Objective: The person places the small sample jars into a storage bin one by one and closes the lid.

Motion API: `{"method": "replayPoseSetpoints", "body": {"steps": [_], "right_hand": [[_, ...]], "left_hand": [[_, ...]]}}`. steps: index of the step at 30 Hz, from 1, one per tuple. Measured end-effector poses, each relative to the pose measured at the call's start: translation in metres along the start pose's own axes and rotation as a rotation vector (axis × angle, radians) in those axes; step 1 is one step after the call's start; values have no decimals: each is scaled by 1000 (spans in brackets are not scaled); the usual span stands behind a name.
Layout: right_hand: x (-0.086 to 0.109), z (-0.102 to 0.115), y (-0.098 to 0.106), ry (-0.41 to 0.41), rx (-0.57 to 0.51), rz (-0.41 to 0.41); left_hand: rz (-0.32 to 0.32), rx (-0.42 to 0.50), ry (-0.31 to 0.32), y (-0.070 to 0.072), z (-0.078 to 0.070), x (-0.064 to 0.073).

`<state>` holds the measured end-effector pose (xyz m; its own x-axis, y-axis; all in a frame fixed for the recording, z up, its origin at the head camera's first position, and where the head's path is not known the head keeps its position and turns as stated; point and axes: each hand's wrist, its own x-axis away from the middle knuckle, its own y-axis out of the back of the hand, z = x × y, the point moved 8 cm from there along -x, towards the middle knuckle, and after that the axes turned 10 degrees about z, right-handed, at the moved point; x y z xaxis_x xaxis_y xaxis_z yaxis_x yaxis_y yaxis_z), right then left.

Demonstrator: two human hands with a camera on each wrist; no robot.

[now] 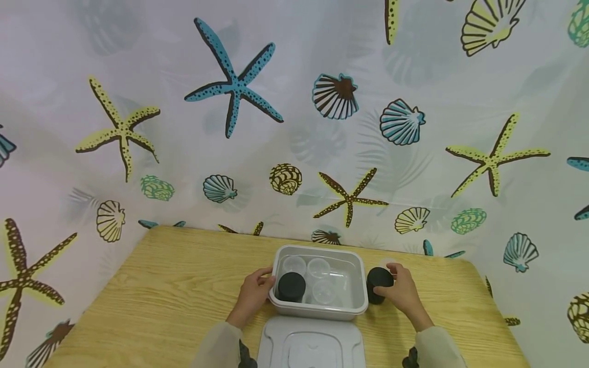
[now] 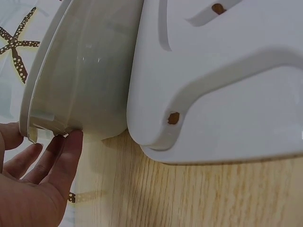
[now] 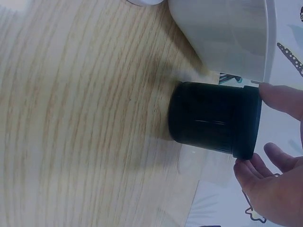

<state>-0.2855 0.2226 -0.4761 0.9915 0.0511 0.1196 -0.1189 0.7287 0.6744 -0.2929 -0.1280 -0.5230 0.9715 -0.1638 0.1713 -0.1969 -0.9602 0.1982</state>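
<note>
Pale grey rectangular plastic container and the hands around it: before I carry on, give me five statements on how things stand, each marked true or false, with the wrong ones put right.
1. The right hand holds a black cylindrical jar outside the pale grey rectangular plastic container. True.
2. Both hands hold black jars. False: the left hand holds the container's left rim.
3. A second black cylindrical jar is inside the container. True.
4. The container is covered. False: it is open, and its pale grey plastic lid lies on its near side.
5. The container holds only a jar. False: clear round pots are in it too.
</note>
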Motion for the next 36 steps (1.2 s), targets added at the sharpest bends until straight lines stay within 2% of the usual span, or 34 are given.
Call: {"method": "replayPoseSetpoints", "body": {"steps": [15, 36], "right_hand": [[-4, -8, -8, -32, 10, 13], [-6, -8, -17, -4, 28, -35]], "left_hand": [[6, -8, 1, -1, -1, 2], [3, 0, -4, 0, -3, 3]]}}
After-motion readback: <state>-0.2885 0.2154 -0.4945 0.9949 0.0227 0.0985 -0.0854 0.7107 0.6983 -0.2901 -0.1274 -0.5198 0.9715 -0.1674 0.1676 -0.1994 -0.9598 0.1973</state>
